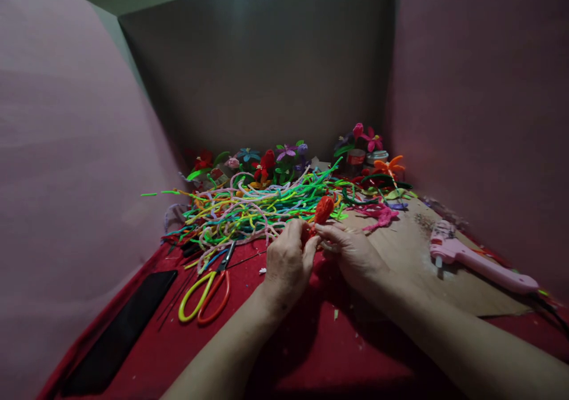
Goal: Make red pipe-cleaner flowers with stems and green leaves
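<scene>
A red pipe-cleaner flower bud (pixel 324 209) stands upright between my two hands in the middle of the head view. My left hand (pixel 291 258) is closed at the base of the bud, fingers curled and thumb pressed in. From the right, my right hand (pixel 353 255) pinches the same base, its thumb and forefinger meeting the left fingertips. The lower end of the bud is hidden by the fingers. Just behind the hands lies a big tangle of coloured pipe cleaners (pixel 249 204).
Yellow-and-red-handled scissors (pixel 214 287) and a black flat object (pixel 122 329) lie left on the red cloth (pixel 293 352). A pink glue gun (pixel 482 262) rests on the cardboard (pixel 413 269) at right. Finished flowers (pixel 287 150) and a lidded jar (pixel 377 158) stand behind, before a grey wall.
</scene>
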`<action>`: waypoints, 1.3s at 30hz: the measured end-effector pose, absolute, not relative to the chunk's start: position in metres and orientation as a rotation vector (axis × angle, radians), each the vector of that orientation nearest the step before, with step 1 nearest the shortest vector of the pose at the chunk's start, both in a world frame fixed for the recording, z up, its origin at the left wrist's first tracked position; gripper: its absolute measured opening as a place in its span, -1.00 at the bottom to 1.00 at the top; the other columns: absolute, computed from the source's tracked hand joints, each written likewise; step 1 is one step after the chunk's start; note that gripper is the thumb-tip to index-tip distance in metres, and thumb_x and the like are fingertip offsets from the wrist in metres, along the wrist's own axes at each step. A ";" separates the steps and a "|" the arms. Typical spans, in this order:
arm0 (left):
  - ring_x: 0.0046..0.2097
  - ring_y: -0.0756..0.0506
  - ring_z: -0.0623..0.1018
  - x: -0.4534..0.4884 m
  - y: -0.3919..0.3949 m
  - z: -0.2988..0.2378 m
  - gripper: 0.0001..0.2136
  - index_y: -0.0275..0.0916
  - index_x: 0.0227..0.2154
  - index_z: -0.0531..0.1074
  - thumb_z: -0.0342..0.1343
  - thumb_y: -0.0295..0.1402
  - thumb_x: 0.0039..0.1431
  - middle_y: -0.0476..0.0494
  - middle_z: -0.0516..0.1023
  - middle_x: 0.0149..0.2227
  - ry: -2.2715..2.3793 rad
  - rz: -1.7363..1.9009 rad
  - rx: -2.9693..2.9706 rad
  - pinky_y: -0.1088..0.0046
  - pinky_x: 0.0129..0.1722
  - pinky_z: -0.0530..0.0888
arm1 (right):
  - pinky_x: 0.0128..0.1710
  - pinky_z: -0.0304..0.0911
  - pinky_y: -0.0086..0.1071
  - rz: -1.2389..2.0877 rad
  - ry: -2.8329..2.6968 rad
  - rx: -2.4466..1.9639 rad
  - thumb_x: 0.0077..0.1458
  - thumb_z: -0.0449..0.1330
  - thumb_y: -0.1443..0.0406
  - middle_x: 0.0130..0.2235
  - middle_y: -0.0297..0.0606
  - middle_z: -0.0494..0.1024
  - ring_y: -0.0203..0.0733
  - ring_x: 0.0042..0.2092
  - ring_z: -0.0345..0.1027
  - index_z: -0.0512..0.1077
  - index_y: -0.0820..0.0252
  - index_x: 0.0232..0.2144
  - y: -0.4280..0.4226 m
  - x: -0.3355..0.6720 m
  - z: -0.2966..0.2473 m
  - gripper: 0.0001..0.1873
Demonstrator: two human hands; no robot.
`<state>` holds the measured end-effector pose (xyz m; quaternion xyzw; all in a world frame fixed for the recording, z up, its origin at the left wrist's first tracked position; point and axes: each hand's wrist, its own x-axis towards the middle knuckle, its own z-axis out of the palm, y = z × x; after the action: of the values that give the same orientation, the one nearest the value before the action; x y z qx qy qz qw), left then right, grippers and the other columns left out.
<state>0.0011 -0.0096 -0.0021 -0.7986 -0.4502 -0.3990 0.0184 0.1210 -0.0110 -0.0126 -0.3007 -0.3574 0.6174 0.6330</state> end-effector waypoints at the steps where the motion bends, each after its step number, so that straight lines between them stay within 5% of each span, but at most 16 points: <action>1: -0.37 -0.04 0.44 0.001 -0.010 -0.002 -0.95 -0.24 -0.33 0.28 -0.03 -0.40 0.16 -0.09 0.43 -0.40 -1.357 -1.222 -2.458 0.48 -0.37 0.35 | -0.38 0.14 -0.41 1.408 -0.816 -0.693 -0.19 0.28 0.27 -0.45 -0.32 0.46 -0.29 -0.40 0.26 0.48 0.23 -0.51 -0.012 0.120 -0.011 -0.87; 10: -0.35 -0.10 0.42 0.000 -0.012 -0.003 -0.78 -0.26 -0.35 0.37 -0.20 -0.45 0.21 -0.20 0.43 -0.41 -1.319 -0.976 -2.495 0.44 -0.35 0.29 | -0.37 0.08 -0.36 1.283 -0.934 -0.834 -0.19 0.26 0.25 -0.52 -0.37 0.37 -0.28 -0.42 0.17 0.46 0.20 -0.62 -0.018 0.119 -0.001 -0.87; 19: -0.41 -0.01 0.41 0.001 -0.017 0.008 -0.89 -0.25 -0.40 0.41 -0.02 -0.42 0.12 -0.08 0.46 -0.46 -1.490 -1.695 -2.592 0.50 -0.34 0.31 | -0.46 0.04 -0.42 1.298 -1.031 -0.772 -0.09 0.21 0.26 -0.47 -0.37 0.40 -0.34 -0.45 0.15 0.49 0.19 -0.48 -0.019 0.118 -0.004 -0.88; 28: -0.75 0.18 0.00 -0.003 -0.017 0.020 -0.82 -0.29 -0.56 0.30 0.10 -0.30 0.02 0.16 0.16 -0.73 -2.079 -2.701 -3.095 0.67 -0.79 0.02 | -0.48 0.09 -0.46 1.705 -0.919 -0.498 -0.18 0.27 0.30 -0.51 -0.32 0.42 -0.37 -0.48 0.21 0.49 0.25 -0.44 -0.006 0.127 -0.013 -0.83; 33: -0.75 0.15 0.13 -0.008 -0.011 0.017 -0.78 -0.32 -0.56 0.34 0.10 -0.26 0.03 0.08 0.28 -0.71 -1.934 -2.419 -3.352 0.65 -0.78 0.13 | -0.51 0.02 -0.43 1.616 -0.978 -0.511 -0.11 0.24 0.28 -0.53 -0.34 0.38 -0.38 -0.52 0.12 0.49 0.24 -0.39 -0.006 0.126 -0.016 -0.83; 39: -0.59 0.06 0.31 -0.002 -0.016 0.006 -0.94 -0.24 -0.50 0.43 0.11 -0.38 -0.01 0.01 0.38 -0.61 -1.714 -1.921 -2.785 0.58 -0.55 0.25 | -0.47 0.04 -0.41 1.478 -0.908 -0.599 -0.14 0.23 0.31 -0.45 -0.31 0.44 -0.32 -0.46 0.17 0.49 0.20 -0.44 -0.009 0.121 -0.019 -0.88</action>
<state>-0.0024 -0.0161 0.0058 -0.6957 -0.4282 -0.4800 -0.3197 0.1209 -0.0086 -0.0189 -0.2593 -0.3929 0.6395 0.6078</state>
